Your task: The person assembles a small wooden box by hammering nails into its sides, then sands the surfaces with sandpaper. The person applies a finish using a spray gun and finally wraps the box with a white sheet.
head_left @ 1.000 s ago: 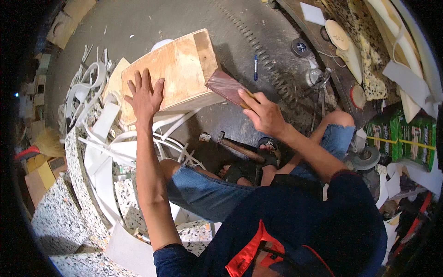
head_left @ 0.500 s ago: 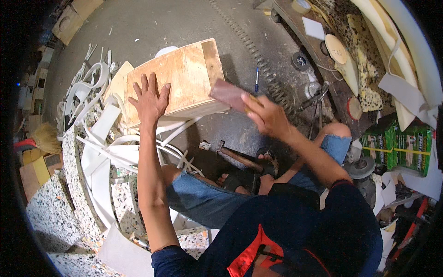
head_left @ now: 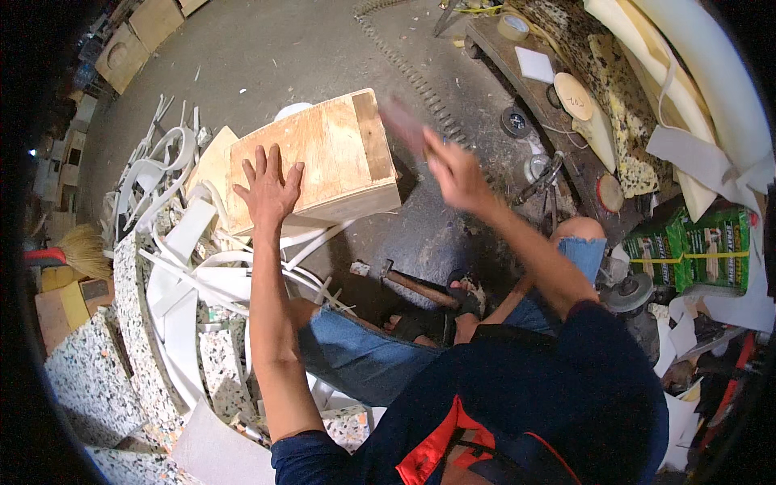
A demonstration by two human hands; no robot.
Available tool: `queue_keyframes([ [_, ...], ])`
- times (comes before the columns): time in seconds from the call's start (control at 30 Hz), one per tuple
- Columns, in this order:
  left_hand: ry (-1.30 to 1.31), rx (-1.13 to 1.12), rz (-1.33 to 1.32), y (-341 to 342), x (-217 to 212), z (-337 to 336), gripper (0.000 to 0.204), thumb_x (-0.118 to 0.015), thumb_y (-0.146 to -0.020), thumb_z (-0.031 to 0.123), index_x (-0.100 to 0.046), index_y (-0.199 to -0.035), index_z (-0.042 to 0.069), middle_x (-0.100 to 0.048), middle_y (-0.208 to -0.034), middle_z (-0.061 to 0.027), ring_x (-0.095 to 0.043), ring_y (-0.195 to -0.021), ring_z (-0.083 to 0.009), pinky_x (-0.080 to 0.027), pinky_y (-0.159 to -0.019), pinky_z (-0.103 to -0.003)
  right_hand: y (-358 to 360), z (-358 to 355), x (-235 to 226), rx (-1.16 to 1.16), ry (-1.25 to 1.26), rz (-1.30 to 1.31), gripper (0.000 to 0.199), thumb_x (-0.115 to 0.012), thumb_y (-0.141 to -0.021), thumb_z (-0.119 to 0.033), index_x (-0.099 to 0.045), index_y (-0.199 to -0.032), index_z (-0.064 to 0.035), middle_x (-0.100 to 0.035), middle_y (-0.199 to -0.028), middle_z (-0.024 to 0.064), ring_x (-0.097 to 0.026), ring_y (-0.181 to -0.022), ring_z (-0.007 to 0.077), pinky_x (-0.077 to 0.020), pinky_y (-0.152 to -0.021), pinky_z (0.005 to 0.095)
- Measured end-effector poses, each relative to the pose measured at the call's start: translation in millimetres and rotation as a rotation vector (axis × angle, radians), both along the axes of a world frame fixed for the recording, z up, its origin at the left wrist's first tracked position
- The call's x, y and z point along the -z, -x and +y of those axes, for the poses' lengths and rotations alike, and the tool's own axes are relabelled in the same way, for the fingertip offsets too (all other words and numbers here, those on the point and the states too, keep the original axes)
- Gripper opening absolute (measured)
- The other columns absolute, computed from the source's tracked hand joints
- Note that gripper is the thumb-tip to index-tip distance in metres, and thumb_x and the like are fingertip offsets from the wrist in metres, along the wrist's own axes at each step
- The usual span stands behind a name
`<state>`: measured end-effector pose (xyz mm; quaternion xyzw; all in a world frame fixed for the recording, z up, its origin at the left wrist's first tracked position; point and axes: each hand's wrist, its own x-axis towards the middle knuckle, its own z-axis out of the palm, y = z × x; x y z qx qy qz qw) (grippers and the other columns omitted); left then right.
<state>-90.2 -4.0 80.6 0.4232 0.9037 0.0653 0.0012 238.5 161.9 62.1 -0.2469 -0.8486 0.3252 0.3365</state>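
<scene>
A plywood box (head_left: 331, 141) with a slightly curved top edge lies in front of me, a darker wood strip along its right end. My left hand (head_left: 273, 190) rests flat on the box's left part, fingers spread. Off the right end, my right hand (head_left: 459, 174) is closed round a reddish-brown sanding block (head_left: 404, 129), which is smeared by motion. The block looks flat, with a wooden grip, and stands beside the box's far right corner. Whether it touches the box, I cannot tell.
White foam strips (head_left: 174, 267) and speckled foam pieces (head_left: 141, 299) are heaped at left. A hammer (head_left: 420, 287) lies by my feet. Beyond the box runs a coiled hose (head_left: 416, 81). A low bench (head_left: 517, 73) with tape and foam stands at right, near green packages (head_left: 687, 250).
My right hand has swept the sanding block forward along the box's right end, toward the far corner. The left hand stays flat on the box. The whole view has shifted slightly.
</scene>
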Motion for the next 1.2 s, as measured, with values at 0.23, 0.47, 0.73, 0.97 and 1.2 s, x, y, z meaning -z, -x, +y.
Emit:
queue_keyframes([
  [0.23, -0.002, 0.029, 0.038, 1, 3, 1, 0.080, -0.045, -0.094, 0.068, -0.039, -0.155, 0.017, -0.026, -0.165, -0.0139, -0.017, -0.151, -0.0480, -0.011, -0.111, -0.078, 70, 27, 50, 0.118, 0.106, -0.033, 0.052, -0.061, -0.095, -0.013, -0.050, -0.145, -0.0013, -0.066, -0.116, 0.0302, -0.066, -0.104, 0.0426, -0.0506, -0.091, 0.0412],
  [0.47, 0.007, 0.010, 0.010, 2, 1, 2, 0.080, -0.044, -0.093, 0.070, -0.040, -0.155, 0.019, -0.028, -0.165, -0.0134, -0.018, -0.152, -0.0456, -0.011, -0.112, -0.077, 100, 88, 34, 0.140, 0.303, 0.066, 0.047, -0.055, -0.100, -0.023, -0.053, -0.143, -0.0044, -0.064, -0.129, 0.0244, -0.065, -0.117, 0.0343, -0.0506, -0.096, 0.0387],
  [0.73, -0.019, -0.003, 0.049, 5, 9, 2, 0.079, -0.044, -0.093, 0.071, -0.041, -0.154, 0.021, -0.029, -0.165, -0.0118, -0.020, -0.151, -0.0443, -0.013, -0.111, -0.078, -44, -126, 33, -0.032, 0.321, -0.132, 0.060, -0.057, -0.095, -0.006, -0.038, -0.152, 0.0020, -0.061, -0.116, 0.0290, -0.062, -0.101, 0.0440, -0.0499, -0.088, 0.0434],
  [0.97, -0.022, -0.008, 0.059, 2, 7, 2, 0.079, -0.045, -0.092, 0.071, -0.040, -0.154, 0.023, -0.029, -0.165, -0.0105, -0.022, -0.151, -0.0437, -0.014, -0.112, -0.077, -20, -86, 25, 0.171, 0.103, 0.175, 0.059, -0.059, -0.097, -0.014, -0.041, -0.151, 0.0005, -0.062, -0.111, 0.0299, -0.061, -0.096, 0.0466, -0.0495, -0.085, 0.0487],
  [1.2, -0.013, -0.016, 0.077, 7, 10, 1, 0.077, -0.046, -0.093, 0.071, -0.041, -0.154, 0.025, -0.028, -0.165, -0.0091, -0.022, -0.152, -0.0414, -0.014, -0.112, -0.076, -39, -137, 22, -0.006, 0.135, -0.250, 0.066, -0.060, -0.094, -0.011, -0.035, -0.154, -0.0024, -0.057, -0.111, 0.0278, -0.060, -0.093, 0.0445, -0.0503, -0.086, 0.0464],
])
